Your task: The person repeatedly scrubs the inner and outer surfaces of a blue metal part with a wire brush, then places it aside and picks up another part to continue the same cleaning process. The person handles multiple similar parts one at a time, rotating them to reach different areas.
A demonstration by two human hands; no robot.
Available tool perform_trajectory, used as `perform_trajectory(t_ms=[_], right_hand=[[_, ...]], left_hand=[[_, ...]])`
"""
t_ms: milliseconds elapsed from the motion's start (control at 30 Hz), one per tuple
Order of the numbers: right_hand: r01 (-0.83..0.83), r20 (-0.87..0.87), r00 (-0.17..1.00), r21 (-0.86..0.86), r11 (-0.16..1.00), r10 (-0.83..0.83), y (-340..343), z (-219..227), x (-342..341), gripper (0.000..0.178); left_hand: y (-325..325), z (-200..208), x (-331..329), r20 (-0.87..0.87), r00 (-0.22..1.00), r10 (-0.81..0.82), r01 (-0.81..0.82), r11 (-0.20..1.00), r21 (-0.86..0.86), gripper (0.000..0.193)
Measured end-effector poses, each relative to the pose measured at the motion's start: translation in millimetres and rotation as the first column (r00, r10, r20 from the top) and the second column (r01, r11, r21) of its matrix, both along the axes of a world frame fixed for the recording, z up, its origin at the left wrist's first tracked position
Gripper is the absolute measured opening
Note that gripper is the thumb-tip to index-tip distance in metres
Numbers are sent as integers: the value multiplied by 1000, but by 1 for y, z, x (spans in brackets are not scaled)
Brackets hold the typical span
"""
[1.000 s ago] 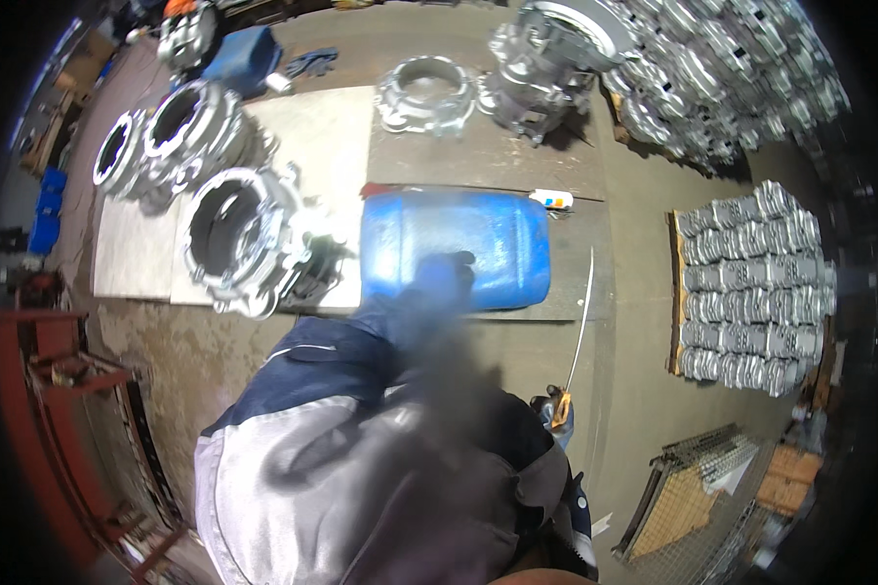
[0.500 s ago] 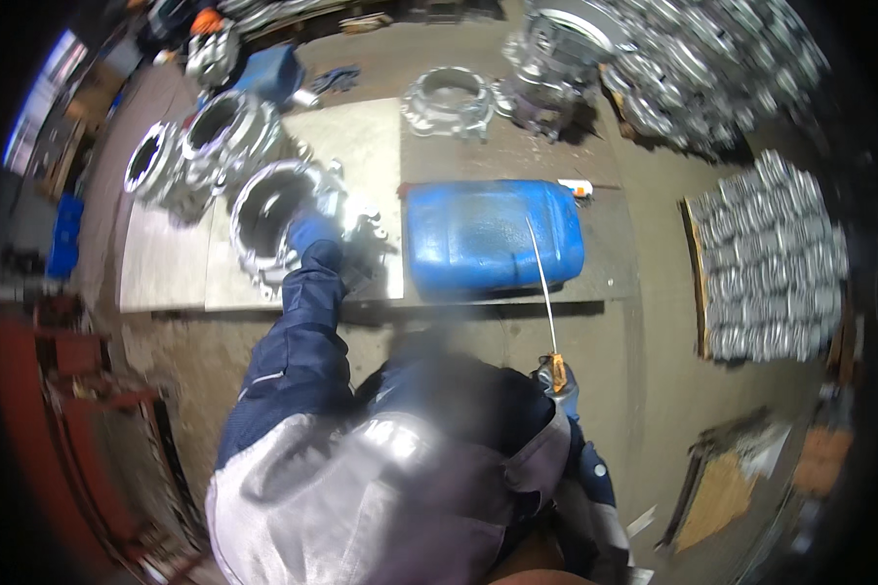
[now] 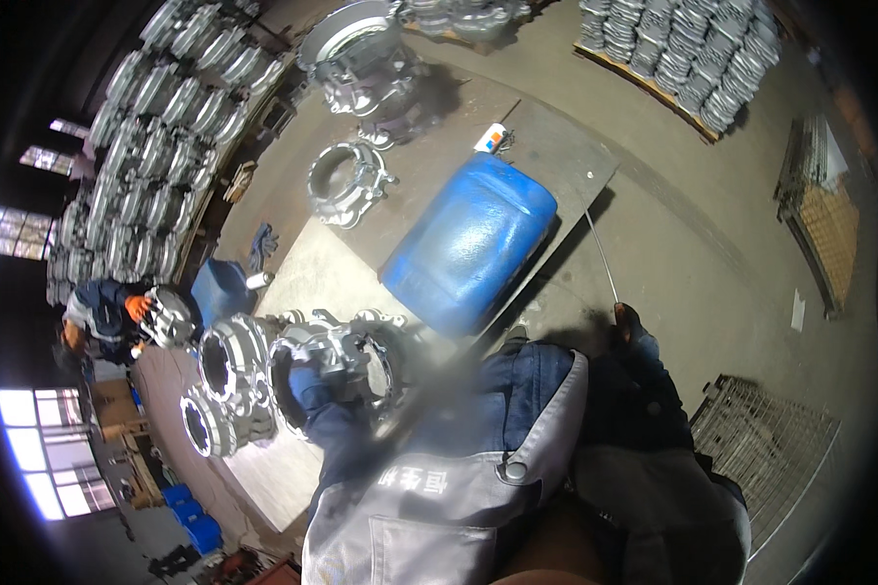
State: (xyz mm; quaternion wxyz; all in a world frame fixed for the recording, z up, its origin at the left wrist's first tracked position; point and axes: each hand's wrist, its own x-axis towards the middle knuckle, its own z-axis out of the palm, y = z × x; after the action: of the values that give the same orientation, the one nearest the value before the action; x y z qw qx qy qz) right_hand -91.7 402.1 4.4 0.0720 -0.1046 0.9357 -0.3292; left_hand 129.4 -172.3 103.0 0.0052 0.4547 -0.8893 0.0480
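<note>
The nearest metal casing (image 3: 337, 353) stands on the pale board (image 3: 307, 258) over the bench (image 3: 546, 136), and our left grip (image 3: 308, 382), in a blue glove, is right at its round opening. The glove sits within the opening, close against the wall, with the casing's body to the right of it. How far our fingers are curled, and whether they have hold of the rim, we cannot tell, for that part is dark and blurred. Two more casings stand just beside this one to the left, the upper casing (image 3: 232, 361) and the lower casing (image 3: 215, 424).

Our left forearm reaches up and a little leftward in its dark blue sleeve (image 3: 341, 444). Our right grip (image 3: 632, 330) is out to the right, well apart from the casings, closed around the lower end of a thin rod (image 3: 603, 255). The rod slants up and leftward, its tip by the bench's edge; whether it touches there we cannot tell. Our right forearm runs back down and rightward from that hand.

Between our two hands, farther forward, a blue jerrycan (image 3: 473, 244) lies on the bench, with a white bottle (image 3: 491, 137) just beyond it.
</note>
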Motion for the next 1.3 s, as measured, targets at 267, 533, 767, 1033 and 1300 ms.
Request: perform_trajectory(t_ms=[267,533,767,1033,1300], right_hand=[[87,-16,996,-9,996,-87,-7,51,7,42],[202,44,979,-350,915,-199,-25,92,26,49],[210,21,977,46,977,-211,-32,196,47,50],[-165,-71,980,225,960,185,-78,217,2,35],[-310,-66,927,417,854,368,-165,193,-88,41]], left_hand=[[-39,71,-65,-384,888,253,102,705,702,38],[27,27,-240,-599,795,-96,556,511,655,30],[154,-37,-267,-285,604,-744,796,545,264,29],[173,-102,-241,-88,602,-794,772,551,317,37],[181,-50,-173,-583,509,-633,666,719,-198,56]])
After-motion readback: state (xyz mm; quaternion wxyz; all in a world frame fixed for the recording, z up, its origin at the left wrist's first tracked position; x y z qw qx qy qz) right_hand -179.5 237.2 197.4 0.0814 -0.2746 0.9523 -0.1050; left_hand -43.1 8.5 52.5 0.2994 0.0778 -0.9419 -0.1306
